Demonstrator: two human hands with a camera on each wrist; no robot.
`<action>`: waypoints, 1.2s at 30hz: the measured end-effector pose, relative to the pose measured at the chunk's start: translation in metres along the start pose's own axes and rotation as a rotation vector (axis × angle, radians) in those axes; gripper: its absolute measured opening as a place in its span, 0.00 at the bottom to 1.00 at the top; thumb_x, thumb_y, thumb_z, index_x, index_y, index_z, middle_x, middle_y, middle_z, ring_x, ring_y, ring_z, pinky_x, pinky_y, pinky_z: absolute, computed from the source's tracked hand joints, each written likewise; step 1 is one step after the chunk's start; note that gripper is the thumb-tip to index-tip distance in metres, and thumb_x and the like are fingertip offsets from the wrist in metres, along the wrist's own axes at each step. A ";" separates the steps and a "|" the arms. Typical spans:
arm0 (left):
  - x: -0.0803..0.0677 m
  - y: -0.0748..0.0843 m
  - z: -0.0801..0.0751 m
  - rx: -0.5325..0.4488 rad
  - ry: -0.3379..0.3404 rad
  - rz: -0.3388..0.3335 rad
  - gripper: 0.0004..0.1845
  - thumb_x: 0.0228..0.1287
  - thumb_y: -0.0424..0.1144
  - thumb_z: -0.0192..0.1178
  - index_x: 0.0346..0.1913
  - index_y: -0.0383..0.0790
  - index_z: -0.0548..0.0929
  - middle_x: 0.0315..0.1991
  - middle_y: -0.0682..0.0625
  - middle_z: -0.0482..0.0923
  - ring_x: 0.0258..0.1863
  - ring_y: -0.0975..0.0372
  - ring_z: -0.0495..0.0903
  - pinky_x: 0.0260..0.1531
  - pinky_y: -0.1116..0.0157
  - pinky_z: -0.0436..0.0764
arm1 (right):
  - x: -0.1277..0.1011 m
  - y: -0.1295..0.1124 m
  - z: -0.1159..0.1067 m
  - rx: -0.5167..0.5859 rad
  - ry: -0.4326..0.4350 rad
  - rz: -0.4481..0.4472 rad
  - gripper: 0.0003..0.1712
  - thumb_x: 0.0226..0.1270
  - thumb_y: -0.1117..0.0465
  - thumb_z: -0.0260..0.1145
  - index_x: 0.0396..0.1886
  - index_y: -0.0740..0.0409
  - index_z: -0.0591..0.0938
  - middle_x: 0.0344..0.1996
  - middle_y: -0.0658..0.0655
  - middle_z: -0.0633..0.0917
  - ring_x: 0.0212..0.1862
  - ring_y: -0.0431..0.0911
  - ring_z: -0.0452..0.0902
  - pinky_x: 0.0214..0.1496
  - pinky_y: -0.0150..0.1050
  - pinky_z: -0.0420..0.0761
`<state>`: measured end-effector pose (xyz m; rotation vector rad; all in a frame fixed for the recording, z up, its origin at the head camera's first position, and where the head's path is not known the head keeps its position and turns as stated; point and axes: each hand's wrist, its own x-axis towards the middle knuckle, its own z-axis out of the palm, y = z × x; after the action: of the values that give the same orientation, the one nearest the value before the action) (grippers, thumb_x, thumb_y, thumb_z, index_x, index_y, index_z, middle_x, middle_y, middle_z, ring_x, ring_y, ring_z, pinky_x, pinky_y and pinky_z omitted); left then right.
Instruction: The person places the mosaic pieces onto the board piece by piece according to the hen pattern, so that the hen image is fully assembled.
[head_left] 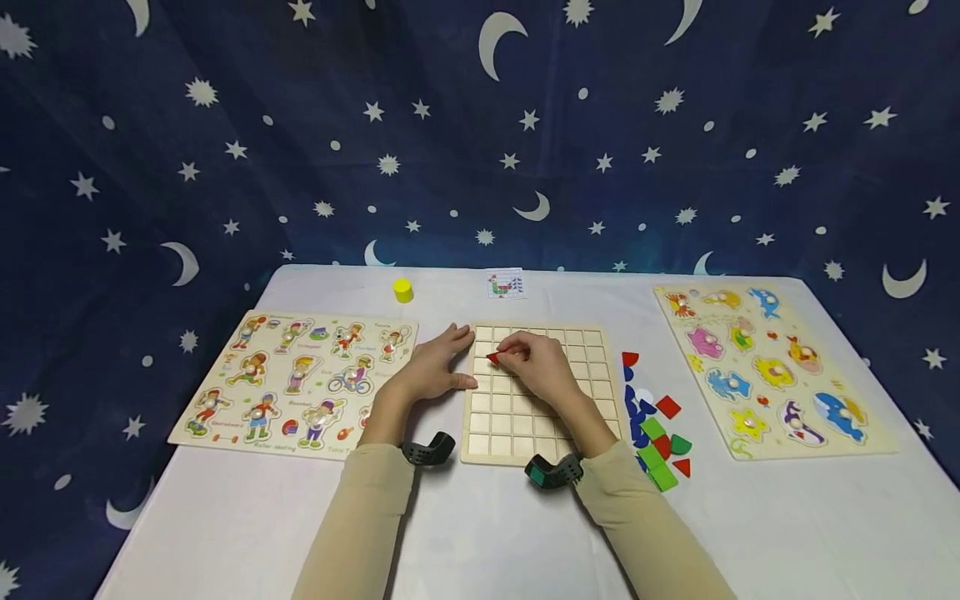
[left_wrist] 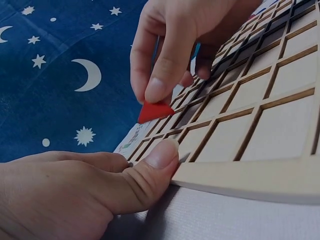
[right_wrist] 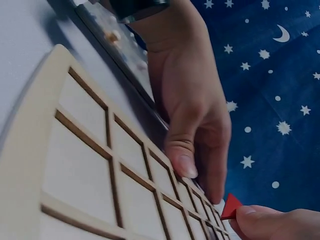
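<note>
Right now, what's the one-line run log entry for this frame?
right hand: pinches red triangle piece over grid board | left hand: steadies board's left edge | loose pieces: right of board

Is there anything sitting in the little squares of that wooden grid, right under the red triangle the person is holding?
Nothing visible. The right hand pinches the red triangle just above the wooden grid board, whose squares show bare wood. The left hand only presses on the board's left edge, beside the piece, not under it.
</note>
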<state>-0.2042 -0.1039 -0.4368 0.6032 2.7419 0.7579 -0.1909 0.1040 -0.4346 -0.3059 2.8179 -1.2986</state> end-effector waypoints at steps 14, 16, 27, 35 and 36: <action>-0.001 0.002 0.000 0.016 -0.008 -0.005 0.46 0.53 0.53 0.68 0.73 0.44 0.60 0.75 0.50 0.52 0.76 0.55 0.47 0.70 0.45 0.53 | 0.000 0.004 0.017 0.000 0.039 -0.049 0.05 0.62 0.57 0.68 0.37 0.50 0.86 0.28 0.49 0.86 0.27 0.39 0.75 0.31 0.33 0.73; -0.001 0.002 -0.001 0.017 -0.007 -0.007 0.46 0.53 0.53 0.68 0.73 0.44 0.60 0.75 0.50 0.53 0.76 0.55 0.47 0.69 0.44 0.53 | 0.001 0.003 0.018 -0.005 0.038 -0.055 0.05 0.62 0.57 0.68 0.37 0.50 0.86 0.28 0.49 0.86 0.27 0.39 0.74 0.31 0.33 0.73; 0.000 0.000 -0.003 0.016 0.005 0.002 0.46 0.52 0.53 0.68 0.72 0.43 0.60 0.75 0.50 0.53 0.76 0.55 0.47 0.69 0.43 0.53 | 0.003 0.002 0.021 -0.015 0.028 -0.067 0.04 0.61 0.58 0.69 0.36 0.50 0.86 0.27 0.49 0.85 0.28 0.38 0.75 0.32 0.33 0.74; 0.001 0.000 -0.002 0.016 0.000 0.006 0.46 0.52 0.53 0.68 0.72 0.43 0.60 0.75 0.49 0.53 0.76 0.55 0.47 0.69 0.43 0.52 | -0.001 0.000 0.021 -0.100 0.028 -0.097 0.10 0.58 0.56 0.71 0.40 0.50 0.86 0.34 0.49 0.84 0.33 0.41 0.74 0.37 0.36 0.73; 0.001 0.000 -0.002 0.015 -0.003 0.003 0.46 0.53 0.53 0.67 0.73 0.44 0.60 0.75 0.49 0.52 0.76 0.55 0.47 0.69 0.43 0.52 | -0.001 0.000 0.021 -0.118 0.031 -0.107 0.11 0.58 0.56 0.71 0.41 0.50 0.86 0.35 0.49 0.83 0.34 0.41 0.73 0.38 0.36 0.72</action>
<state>-0.2057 -0.1044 -0.4353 0.6118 2.7472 0.7373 -0.1873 0.0885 -0.4483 -0.4492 2.9475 -1.1664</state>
